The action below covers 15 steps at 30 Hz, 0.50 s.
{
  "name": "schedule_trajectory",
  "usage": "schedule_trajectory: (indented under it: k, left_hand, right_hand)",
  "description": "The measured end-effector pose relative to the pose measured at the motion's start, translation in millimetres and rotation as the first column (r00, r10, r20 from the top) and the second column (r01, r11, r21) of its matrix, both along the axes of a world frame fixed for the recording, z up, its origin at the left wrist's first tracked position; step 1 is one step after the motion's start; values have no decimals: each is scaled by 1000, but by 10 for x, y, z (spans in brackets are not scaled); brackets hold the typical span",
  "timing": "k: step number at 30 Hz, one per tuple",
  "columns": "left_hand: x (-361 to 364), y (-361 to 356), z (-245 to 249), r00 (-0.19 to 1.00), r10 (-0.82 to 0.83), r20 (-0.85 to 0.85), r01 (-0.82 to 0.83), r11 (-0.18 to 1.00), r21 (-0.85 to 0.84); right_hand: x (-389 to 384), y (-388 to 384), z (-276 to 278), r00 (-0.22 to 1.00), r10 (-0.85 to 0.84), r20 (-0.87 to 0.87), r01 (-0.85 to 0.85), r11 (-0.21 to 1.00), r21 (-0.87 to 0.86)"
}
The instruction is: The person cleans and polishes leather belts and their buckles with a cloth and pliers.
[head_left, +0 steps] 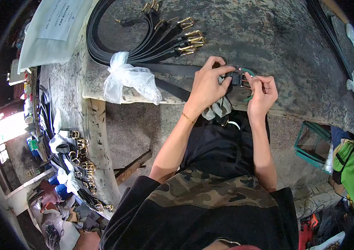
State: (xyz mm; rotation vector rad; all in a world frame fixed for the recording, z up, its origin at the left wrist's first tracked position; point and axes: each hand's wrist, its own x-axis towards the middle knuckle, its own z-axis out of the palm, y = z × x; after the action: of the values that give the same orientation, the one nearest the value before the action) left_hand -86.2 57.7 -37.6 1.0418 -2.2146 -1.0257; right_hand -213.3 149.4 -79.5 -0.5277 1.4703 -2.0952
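Note:
My left hand [211,83] is closed on the end of a black belt [172,69], near its dark buckle [237,78]. The strap runs left from the hand along the bench. My right hand [263,93] is closed in a pinch just right of the buckle; what lies between its fingertips is too small to make out. A green curved piece [249,71], perhaps a tool handle, shows beside those fingers, partly hidden. Grey-white crumpled material [218,109] hangs below my left hand at the bench edge.
A bundle of black belts [97,41] with gold buckles [193,39] lies on the worn bench [248,29], tied with clear plastic [127,79]. More buckled belts [86,166] hang at left. A printed plastic bag [56,25] lies upper left, a green-framed crate [312,143] lower right.

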Motion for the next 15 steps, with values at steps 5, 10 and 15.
schedule_trajectory:
  k: [5, 10, 15]
  left_hand:
    - [-19, 18, -40, 999, -45, 10, 45, 999, 0]
    - [-24, 67, -93, 991, 84, -105, -91, 993, -69]
    - [-22, 51, -89, 986, 126, -106, -131, 990, -44]
  right_hand:
    - [-35, 17, -62, 1000, 6, -22, -5, 1000, 28]
    - [-14, 8, -45, 1000, 14, -19, -15, 999, -33]
    - [-3, 5, -26, 1000, -5, -6, 5, 1000, -2]
